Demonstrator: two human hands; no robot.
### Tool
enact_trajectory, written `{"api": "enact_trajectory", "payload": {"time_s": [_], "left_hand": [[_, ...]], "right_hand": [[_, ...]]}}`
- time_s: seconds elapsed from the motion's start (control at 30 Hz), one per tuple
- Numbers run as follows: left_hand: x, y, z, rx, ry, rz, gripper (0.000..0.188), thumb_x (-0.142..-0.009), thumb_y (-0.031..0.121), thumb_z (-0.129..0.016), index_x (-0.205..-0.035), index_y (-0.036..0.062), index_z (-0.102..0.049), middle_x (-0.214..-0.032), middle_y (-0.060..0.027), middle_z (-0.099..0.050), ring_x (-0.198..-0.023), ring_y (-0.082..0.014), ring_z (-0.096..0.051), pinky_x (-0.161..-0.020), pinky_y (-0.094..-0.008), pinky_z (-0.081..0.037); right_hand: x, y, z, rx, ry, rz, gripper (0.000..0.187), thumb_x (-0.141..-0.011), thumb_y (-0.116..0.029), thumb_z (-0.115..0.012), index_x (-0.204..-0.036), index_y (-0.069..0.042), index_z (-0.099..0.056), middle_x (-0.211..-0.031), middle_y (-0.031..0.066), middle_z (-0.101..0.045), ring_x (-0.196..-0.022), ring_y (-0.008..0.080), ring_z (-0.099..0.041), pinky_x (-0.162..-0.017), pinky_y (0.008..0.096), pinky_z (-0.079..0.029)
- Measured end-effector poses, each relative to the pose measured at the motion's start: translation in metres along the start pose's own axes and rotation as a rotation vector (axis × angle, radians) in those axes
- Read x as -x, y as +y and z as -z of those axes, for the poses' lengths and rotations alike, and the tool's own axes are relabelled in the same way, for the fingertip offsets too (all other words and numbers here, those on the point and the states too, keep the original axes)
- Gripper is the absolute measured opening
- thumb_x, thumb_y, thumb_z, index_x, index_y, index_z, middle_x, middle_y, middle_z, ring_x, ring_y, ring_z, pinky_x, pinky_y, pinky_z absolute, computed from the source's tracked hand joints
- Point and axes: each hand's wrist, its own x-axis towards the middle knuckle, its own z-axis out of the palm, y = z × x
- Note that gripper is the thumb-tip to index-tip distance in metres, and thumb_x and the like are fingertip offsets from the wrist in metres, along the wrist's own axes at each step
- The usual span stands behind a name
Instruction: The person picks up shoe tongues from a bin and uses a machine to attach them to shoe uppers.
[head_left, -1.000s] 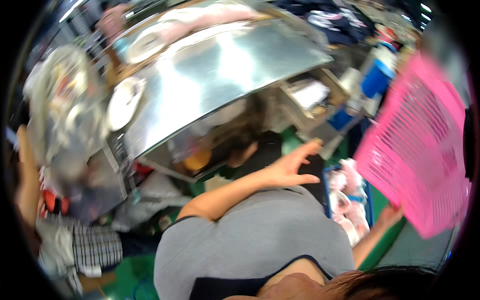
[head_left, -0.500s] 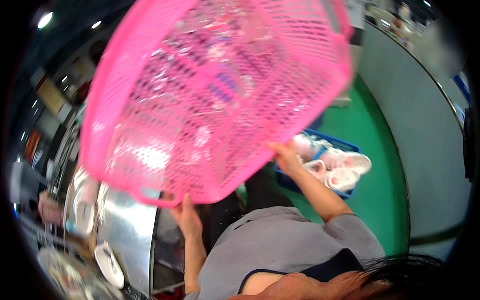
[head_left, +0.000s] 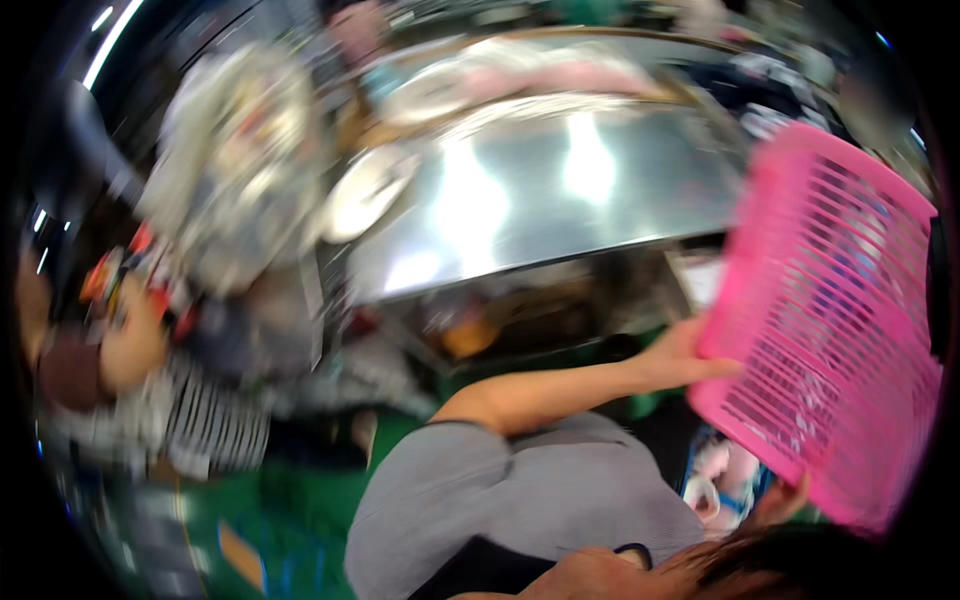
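Right of the counter [head_left: 530,200], our left hand [head_left: 685,358] and right hand [head_left: 783,500] grip the basket [head_left: 822,325], probably to share its weight.

Glare streaks the metal tabletop [head_left: 522,205] — blur, probably from motion, softens edges.

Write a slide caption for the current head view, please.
Both hands hold a pink slotted basket near a shiny-topped table.
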Motion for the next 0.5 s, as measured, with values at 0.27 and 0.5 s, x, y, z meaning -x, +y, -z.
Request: {"api": "enact_trajectory", "payload": {"time_s": [0.27, 0.5], "left_hand": [[0.073, 0.03, 0.068, -0.031, 0.291, -0.293, 0.066, -0.087, 0.005, -0.061, -0.143, 0.0044, -0.027, -0.129, -0.0093, -0.051, -0.118, -0.0167, -0.048, -0.1, -0.0308, -0.039], [0.124, 0.059, 0.086, -0.104, 0.636, -0.305, 0.072, -0.089, 0.009, -0.057, -0.147, 0.0043, -0.014, -0.136, -0.0108, -0.043, -0.122, -0.0183, -0.044, -0.104, -0.0337, -0.034]], "right_hand": [[-0.124, 0.053, -0.128, -0.074, -0.563, -0.1, 0.038, -0.087, -0.007, -0.057, -0.124, 0.001, -0.052, -0.124, 0.0149, -0.055, -0.097, 0.0178, -0.059, -0.067, 0.025, -0.049], [-0.117, 0.134, -0.266, -0.053, -0.716, -0.285, 0.052, -0.085, -0.008, -0.057, -0.134, 0.0, -0.041, -0.129, 0.014, -0.05, -0.113, 0.0221, -0.052, -0.091, 0.0341, -0.045]]}}
